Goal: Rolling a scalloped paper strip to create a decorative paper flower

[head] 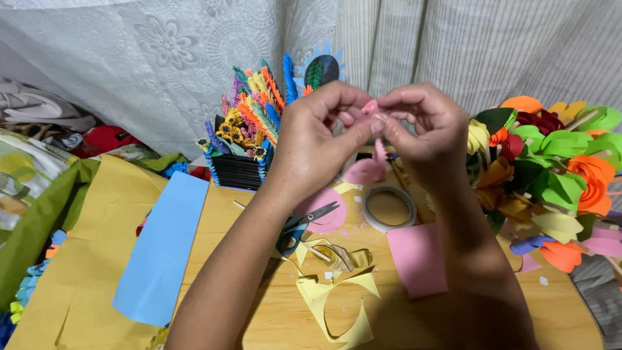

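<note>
We've got both hands raised above the desk (272, 304), forearms angling in from below. Our left hand (317, 139) and right hand (424, 129) meet fingertip to fingertip, both pinched tight on a pink paper strip (370, 146) that curls down between them. Scissors (304, 223), a tape roll (389, 207) and yellow paper scraps (337, 291) lie underneath.

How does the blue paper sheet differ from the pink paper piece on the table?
The blue paper sheet is long and lies at the table's left edge, overhanging onto yellow paper; the pink paper piece is shorter, squarish, and lies fully on the wooden table, partly under the right forearm. Both lie flat, untouched.
</note>
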